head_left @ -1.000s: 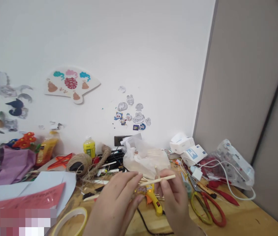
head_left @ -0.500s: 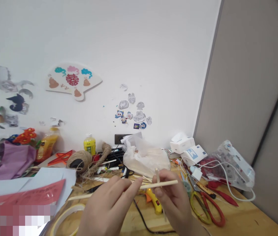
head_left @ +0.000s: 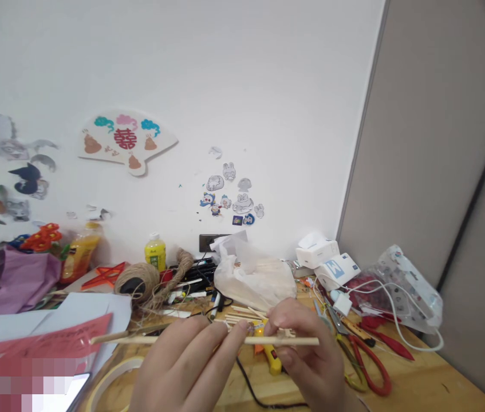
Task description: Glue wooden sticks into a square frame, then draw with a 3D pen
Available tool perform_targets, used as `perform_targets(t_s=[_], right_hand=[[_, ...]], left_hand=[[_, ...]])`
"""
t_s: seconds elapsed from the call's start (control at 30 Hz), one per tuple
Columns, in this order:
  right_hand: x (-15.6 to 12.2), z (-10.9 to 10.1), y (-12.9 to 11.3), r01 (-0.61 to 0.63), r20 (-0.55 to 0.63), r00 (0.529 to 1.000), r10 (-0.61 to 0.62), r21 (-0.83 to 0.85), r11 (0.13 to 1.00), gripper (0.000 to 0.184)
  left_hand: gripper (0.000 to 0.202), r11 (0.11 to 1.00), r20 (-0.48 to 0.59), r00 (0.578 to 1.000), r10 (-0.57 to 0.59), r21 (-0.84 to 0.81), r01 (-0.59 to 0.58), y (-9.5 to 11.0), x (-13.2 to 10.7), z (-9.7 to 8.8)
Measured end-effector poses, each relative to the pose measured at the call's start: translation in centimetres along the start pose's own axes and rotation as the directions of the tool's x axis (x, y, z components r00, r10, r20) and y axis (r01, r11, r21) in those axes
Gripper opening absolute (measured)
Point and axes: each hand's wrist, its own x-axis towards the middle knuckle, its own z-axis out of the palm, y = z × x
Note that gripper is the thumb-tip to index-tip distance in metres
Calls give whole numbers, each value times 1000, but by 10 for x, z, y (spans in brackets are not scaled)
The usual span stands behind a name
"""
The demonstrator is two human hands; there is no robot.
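A long pale wooden stick (head_left: pixel 283 341) lies level across both hands, its right end poking out past the fingers. My left hand (head_left: pixel 190 360) is closed over its middle, back of the hand toward me. My right hand (head_left: pixel 311 349) pinches near the right end, where a short piece of wood (head_left: pixel 287 333) partly shows between the fingers. To the left of my left hand, a second thin stick (head_left: pixel 109 336) runs beside the long one; its other end is hidden. Below and behind the sticks lies a yellow glue gun (head_left: pixel 273 360), with several loose sticks (head_left: pixel 242 313) beyond.
A tape roll (head_left: pixel 109 384) is at the lower left, near a red sheet (head_left: pixel 74 343). Red-handled scissors (head_left: pixel 379 369) lie to the right. Behind stand a twine ball (head_left: pixel 139 280), a yellow bottle (head_left: pixel 155 252), a white plastic bag (head_left: pixel 255 280) and white boxes (head_left: pixel 317 252). A black cable (head_left: pixel 253 389) crosses the table.
The long stick has come down a little and turned level. A cross stick that stood upright in my right hand has tipped, and now mostly hides behind the fingers.
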Motion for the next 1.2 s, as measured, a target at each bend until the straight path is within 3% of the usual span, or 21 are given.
perform_targets(t_s=[0.43,0.63,0.9,1.07,1.2], right_hand=[[4,-7,-2,8,88,996,-5,-32,999,33],[9,-7,-5,105,114,989,-96,-80,991,22],[8,-18,-13,8,300,950,85,-297,955,29],[3,-21,-8,75,332,942,46,-344,936,34],[3,-21,-9,119,344,939,15,-366,923,31]], left_hand=[[32,997,2,997,72,-12,-72,-1,10,-9],[33,997,1,997,76,5,-76,0,12,-8],[33,994,16,996,83,73,-84,3,16,-13],[35,991,-89,991,101,94,-92,4,14,-9],[35,988,-32,991,128,95,-124,2,20,-13]])
